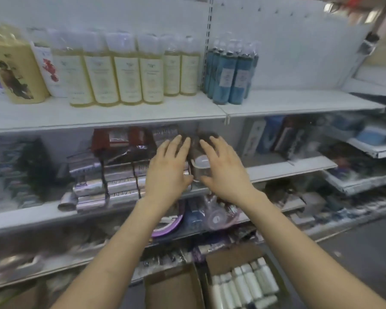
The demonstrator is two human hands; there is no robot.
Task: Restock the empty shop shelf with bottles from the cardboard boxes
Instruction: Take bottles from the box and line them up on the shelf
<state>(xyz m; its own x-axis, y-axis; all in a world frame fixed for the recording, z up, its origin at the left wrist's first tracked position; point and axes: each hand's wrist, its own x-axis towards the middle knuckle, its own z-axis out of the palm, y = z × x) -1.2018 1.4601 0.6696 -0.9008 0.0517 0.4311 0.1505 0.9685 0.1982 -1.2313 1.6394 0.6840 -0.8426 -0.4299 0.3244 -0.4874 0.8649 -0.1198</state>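
Both my hands reach out in front of the second shelf. My left hand (168, 166) and my right hand (224, 168) have straight, spread fingers on either side of a dark wrapped bottle pack (197, 159) with a pale cap end facing me. The palms sit against its sides. On the top shelf (299, 101) stand several blue bottles (231, 72) at the left end of its bare right half, with several cream bottles (129, 74) further left. Below me, an open cardboard box (243, 284) holds several white-capped bottles lying on their sides.
Silver wrapped packs (112, 181) and a red pack (120, 139) crowd the second shelf left of my hands. A second cardboard box (172, 288) sits beside the first on the floor. Lower shelves hold mixed packaged goods. Another shelf unit (366, 148) stands at the right.
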